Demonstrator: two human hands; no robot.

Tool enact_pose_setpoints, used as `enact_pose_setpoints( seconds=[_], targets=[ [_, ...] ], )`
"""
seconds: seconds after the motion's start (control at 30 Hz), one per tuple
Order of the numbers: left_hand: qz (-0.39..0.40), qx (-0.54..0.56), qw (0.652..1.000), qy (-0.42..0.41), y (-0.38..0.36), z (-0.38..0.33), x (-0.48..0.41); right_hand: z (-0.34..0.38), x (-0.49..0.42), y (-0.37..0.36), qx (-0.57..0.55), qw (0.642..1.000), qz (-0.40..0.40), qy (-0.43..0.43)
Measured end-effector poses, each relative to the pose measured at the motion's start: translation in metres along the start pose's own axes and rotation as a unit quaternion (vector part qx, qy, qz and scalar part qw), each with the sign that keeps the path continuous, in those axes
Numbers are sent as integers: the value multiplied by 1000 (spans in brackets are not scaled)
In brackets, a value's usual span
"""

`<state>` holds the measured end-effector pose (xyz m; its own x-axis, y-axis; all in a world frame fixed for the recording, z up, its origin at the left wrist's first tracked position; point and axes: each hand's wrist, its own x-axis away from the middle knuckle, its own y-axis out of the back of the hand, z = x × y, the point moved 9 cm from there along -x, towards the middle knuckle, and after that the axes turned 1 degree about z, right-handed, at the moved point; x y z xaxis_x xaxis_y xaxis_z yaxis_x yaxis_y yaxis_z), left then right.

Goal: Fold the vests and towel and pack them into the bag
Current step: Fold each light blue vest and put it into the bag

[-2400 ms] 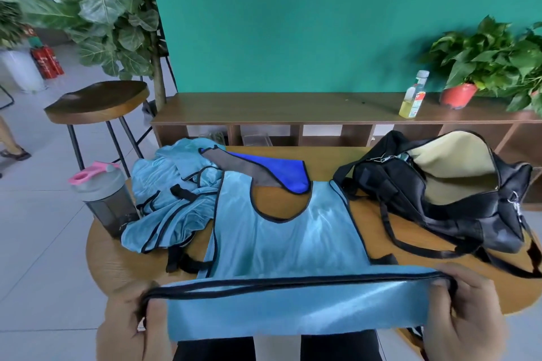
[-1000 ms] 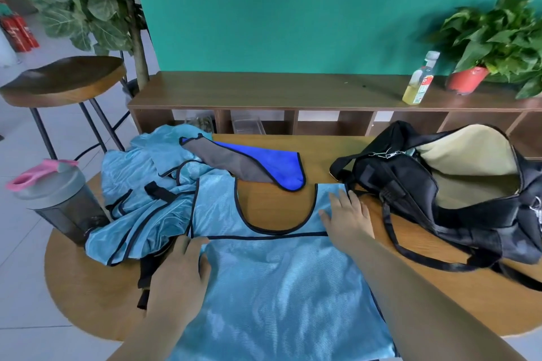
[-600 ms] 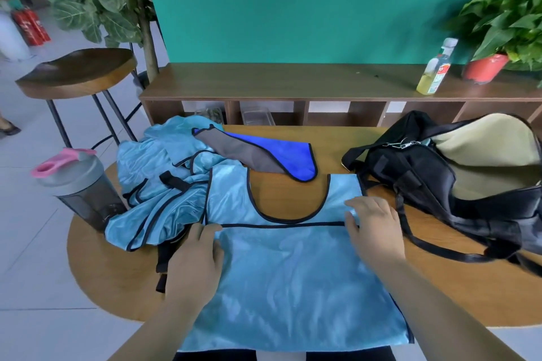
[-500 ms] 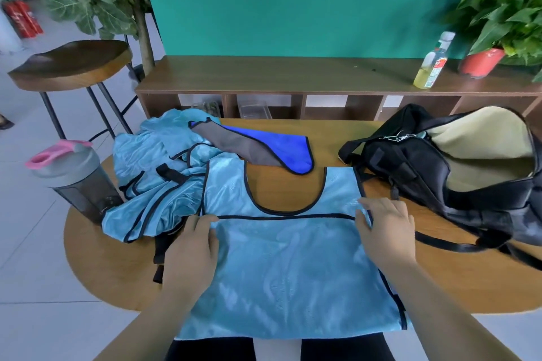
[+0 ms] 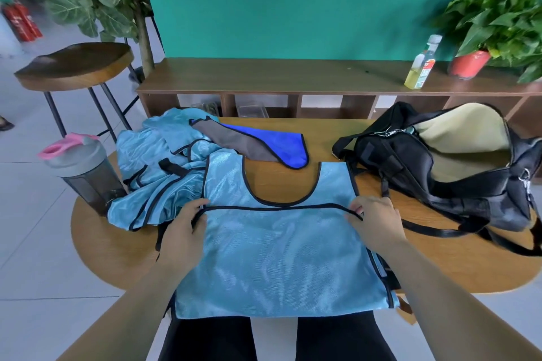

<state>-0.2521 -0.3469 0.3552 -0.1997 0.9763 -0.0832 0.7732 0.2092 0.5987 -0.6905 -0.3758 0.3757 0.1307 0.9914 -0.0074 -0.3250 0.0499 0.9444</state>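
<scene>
Vest [image 5: 278, 249] hem corners are pinched between fingers [image 5: 196, 204] of left hand [image 5: 183, 228] and right hand [image 5: 374, 221].

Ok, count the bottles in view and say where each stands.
2. A pink-lidded shaker bottle stands at the table's left edge beside the crumpled vests; a bottle of yellow liquid stands on the wooden shelf, left of the red pot. Others may be hidden.

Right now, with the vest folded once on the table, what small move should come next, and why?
Probably carry the right side over to the left, halving the vest. The left grip and right grip pinch its folded-up hem corners, and it looks too wide for the open bag.
</scene>
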Motion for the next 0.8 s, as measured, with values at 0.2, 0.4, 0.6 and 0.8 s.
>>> enact_pose_setpoints(
  seconds=[0.2, 0.4, 0.6, 0.8],
  targets=[
    [-32, -5, 999, -12, 27, -5, 2, -7, 18, 21, -159, 986, -51, -26],
    [-60, -31, 996, -55, 47, -32, 5, -9, 24, 38, -230, 970, -64, -39],
    [-68, 10, 996, -54, 63, -74, -59, 10, -23, 75, -243, 965, -91, -44],
    [11, -22, 999, 20, 12, -47, -111, 7, -84, 31, -175, 980, -22, -87]
  ],
)
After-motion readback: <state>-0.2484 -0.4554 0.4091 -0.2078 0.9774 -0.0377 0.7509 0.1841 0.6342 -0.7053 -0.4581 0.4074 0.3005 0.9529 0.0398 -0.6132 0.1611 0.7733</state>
